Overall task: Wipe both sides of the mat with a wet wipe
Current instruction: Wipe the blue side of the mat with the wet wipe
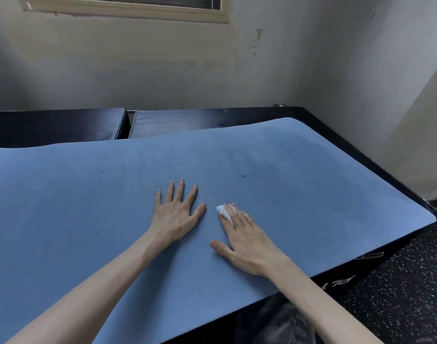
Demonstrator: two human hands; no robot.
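One blue mat [88, 194] lies flat across the black padded platform [361, 150], covering most of it. Left hand [175, 214] rests spread, palm down, mid-mat. Right hand [244, 242] beside it presses a crumpled white wet wipe [221, 210] under straight fingers.

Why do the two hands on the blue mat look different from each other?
The left hand lies flat with its fingers spread wide, while the right hand keeps its fingers close together. The left hand has nothing under it, but the right hand presses a small crumpled white wet wipe under its fingertips. The left hand reaches farther up the soft blue mat than the right. Both rest palm down on the mat.
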